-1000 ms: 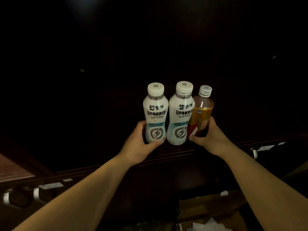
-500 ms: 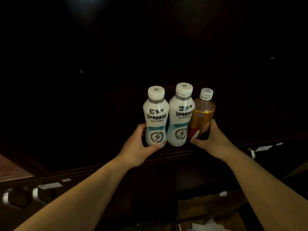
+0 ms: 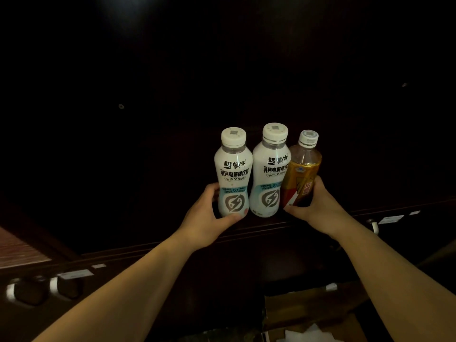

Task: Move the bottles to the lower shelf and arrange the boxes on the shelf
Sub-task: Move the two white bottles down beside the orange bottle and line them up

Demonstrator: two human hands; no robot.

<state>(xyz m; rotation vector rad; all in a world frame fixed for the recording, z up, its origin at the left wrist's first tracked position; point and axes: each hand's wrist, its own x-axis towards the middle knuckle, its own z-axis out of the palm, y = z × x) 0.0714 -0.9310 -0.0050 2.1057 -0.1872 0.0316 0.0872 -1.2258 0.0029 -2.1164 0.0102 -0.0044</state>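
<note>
Three bottles stand side by side at the front edge of a dark wooden shelf (image 3: pixel 251 233). My left hand (image 3: pixel 207 218) grips the base of the left white bottle (image 3: pixel 233 174), thumb across its front. The middle white bottle (image 3: pixel 270 174) touches both neighbours, and no hand holds it. On the right, my right hand (image 3: pixel 318 206) is closed around the amber tea bottle (image 3: pixel 302 174), which leans slightly left against the middle bottle. All three have white caps.
The shelf interior behind the bottles is very dark. Below at the right lies an open cardboard box (image 3: pixel 308 314) with white paper inside. White price labels (image 3: pixel 76 274) and rounded holders (image 3: pixel 61 287) sit on the lower rail at the left, another label (image 3: pixel 391 219) at the right.
The three bottles and both hands have shifted slightly downward in view. Both grips are unchanged.
</note>
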